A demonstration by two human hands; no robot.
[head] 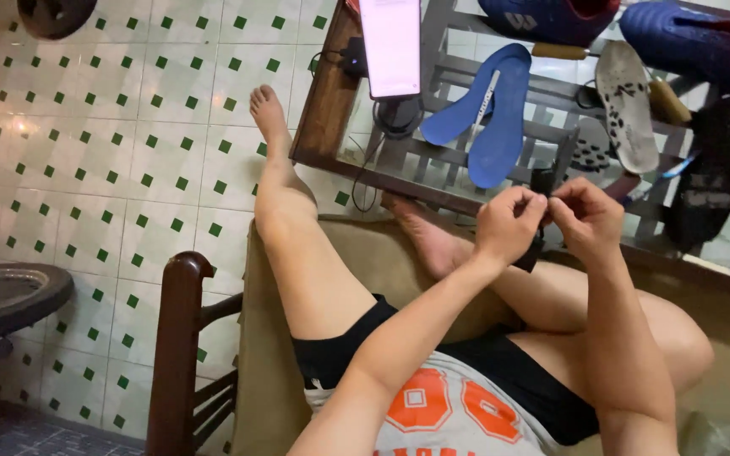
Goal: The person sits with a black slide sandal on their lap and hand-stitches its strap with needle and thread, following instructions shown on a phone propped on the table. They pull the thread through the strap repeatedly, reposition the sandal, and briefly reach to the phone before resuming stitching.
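Black and small, a strap-like object [541, 211] is pinched between the left hand [509, 224] and the right hand [585, 218], both closed narrowly on it above the person's lap, just before the edge of a glass-topped wooden table [323, 110]. On that table are laid two blue foam insoles [487, 110], a white perforated insole [627, 105], blue shoes [686, 34] and a lit phone [390, 46].
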